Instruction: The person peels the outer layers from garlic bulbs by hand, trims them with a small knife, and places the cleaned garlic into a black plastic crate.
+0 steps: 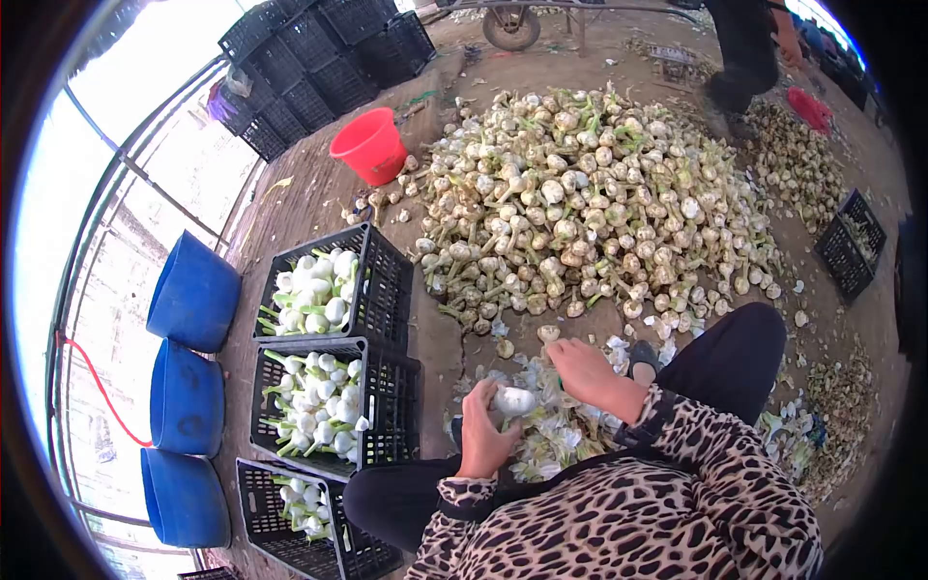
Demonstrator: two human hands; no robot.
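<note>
Garlic bulb (516, 401) clamped in the curled left hand (483, 435), right hand (588, 375) apart, knuckles up, its grip hidden.

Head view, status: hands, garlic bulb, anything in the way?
Left hand gripping white garlic bulb. Right hand curled close by, contents unclear. Loose peelings below; no obstruction seen at the bulb.

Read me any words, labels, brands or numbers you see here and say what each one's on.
There is no readable text.
Middle blue tub: dark marks, too blurred to read.
Red bucket: no lettering shows.
Black crates: no lettering I can make out.
Garlic bulb in the left hand: no label visible.
</note>
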